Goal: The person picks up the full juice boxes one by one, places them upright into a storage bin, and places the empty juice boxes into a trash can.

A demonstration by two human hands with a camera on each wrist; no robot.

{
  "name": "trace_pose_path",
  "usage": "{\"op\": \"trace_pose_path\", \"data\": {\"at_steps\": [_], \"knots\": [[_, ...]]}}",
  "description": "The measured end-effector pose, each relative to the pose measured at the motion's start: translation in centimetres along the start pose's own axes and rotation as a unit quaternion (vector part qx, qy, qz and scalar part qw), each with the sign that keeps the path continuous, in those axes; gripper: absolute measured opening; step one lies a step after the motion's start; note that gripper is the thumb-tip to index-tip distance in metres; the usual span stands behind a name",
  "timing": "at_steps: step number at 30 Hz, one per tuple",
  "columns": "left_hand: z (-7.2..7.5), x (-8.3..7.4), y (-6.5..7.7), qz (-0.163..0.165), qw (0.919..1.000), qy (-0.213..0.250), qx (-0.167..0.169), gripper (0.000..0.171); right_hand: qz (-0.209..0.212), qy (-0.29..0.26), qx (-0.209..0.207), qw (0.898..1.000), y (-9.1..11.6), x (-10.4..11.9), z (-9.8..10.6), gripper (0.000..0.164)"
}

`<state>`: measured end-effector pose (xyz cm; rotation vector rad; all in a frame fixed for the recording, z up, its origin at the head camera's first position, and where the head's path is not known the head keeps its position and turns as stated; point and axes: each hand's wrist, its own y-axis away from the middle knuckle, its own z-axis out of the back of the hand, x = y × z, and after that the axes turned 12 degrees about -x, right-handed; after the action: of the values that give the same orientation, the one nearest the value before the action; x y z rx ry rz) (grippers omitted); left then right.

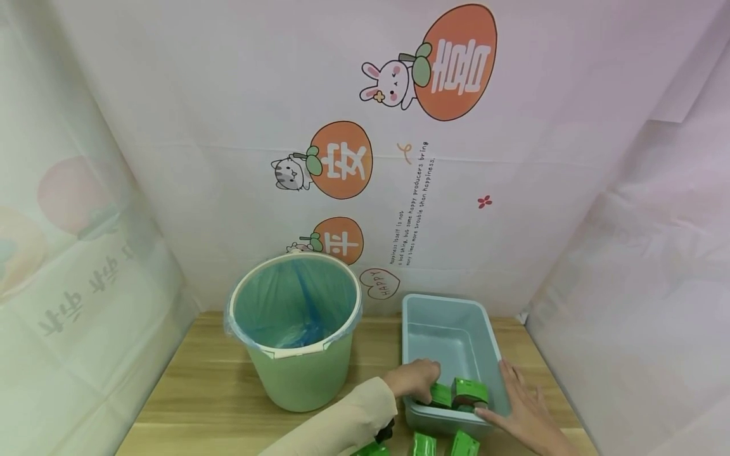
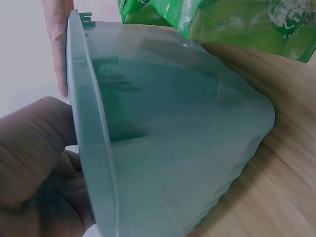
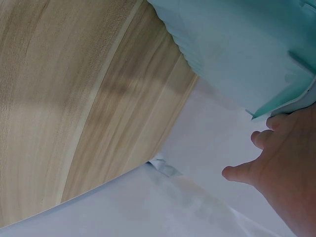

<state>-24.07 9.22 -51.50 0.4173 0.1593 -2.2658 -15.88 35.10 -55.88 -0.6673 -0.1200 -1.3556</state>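
Observation:
My left hand [image 1: 419, 379] reaches over the left rim of a light-blue plastic bin [image 1: 450, 302], its fingers curled at the end of a green packet [image 1: 440, 396] inside. In the left wrist view, the left hand [image 2: 37, 168] overlaps the bin's rim, and its fingertips are hidden behind the wall. A second green packet [image 1: 470, 389] lies beside the first, near the bin's front end. On the bin's right side rests my right hand [image 1: 527, 411], thumb at the front corner and fingers stretched along the rim. The right wrist view shows that hand [image 3: 286, 158] with fingers spread.
Several more green packets [image 1: 424, 444] lie on the wooden table [image 1: 188, 392] in front of the bin. A green bucket [image 1: 302, 380] with a clear bluish liner stands to the left. White printed cloth [image 1: 445, 209] hangs behind and along both sides.

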Motion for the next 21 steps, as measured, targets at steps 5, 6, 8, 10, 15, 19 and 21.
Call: {"op": "trace_pose_path", "data": {"at_steps": [5, 6, 8, 10, 15, 19, 21], "knots": [[0.11, -0.04, 0.15, -0.01, 0.9998, -0.02, 0.0, 0.028, -0.003, -0.002, 0.003, 1.0, -0.02, 0.24, 0.26, 0.125], [0.11, -0.05, 0.17, -0.011, 0.9997, -0.024, -0.001, 0.028, -0.003, -0.002, 0.003, 1.0, -0.02, 0.27, 0.29, 0.125], [0.06, -0.07, 0.19, -0.012, 0.9995, -0.029, 0.0, 0.029, -0.003, -0.002, 0.004, 1.0, -0.05, 0.26, 0.28, 0.124], [0.15, -0.12, 0.21, -0.014, 0.9993, -0.034, -0.002, 0.029, -0.004, -0.001, 0.006, 1.0, -0.06, 0.23, 0.25, 0.124], [0.2, -0.16, 0.14, -0.02, 0.9989, -0.042, -0.004, 0.027, -0.004, 0.0, 0.004, 1.0, -0.05, 0.13, 0.18, 0.124], [0.01, 0.01, -0.03, -0.031, 0.9984, -0.047, 0.0, 0.023, -0.004, 0.007, 0.001, 1.0, 0.03, 0.17, 0.16, 0.125], [0.0, 0.1, -0.09, -0.035, 0.9985, -0.043, 0.001, 0.019, -0.005, 0.006, 0.003, 1.0, 0.06, 0.19, 0.16, 0.124]]}}
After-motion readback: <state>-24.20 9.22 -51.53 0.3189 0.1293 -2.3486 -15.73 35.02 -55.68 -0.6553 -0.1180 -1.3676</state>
